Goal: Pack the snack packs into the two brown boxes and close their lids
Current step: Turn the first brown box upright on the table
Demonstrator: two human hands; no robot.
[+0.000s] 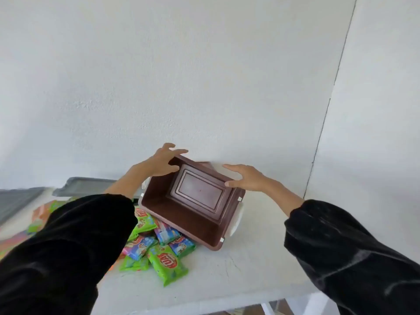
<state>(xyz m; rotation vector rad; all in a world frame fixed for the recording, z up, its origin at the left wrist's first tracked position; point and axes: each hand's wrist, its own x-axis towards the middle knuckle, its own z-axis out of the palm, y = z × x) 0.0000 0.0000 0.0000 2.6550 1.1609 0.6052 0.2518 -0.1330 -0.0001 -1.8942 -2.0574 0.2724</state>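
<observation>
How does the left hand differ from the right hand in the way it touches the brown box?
The left hand curls over the far left corner of the tilted brown box, fingers bent; the right hand lies flatter on the right rim, fingers stretched. Both hands are bare, with black sleeves.

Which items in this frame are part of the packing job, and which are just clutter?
Job:
- brown box, tipped on its side, empty
- snack packs, piled on the table
- left hand and right hand, on the box's far rim

Lying about:
- grey tray-like items, far left; purpose unclear
</observation>
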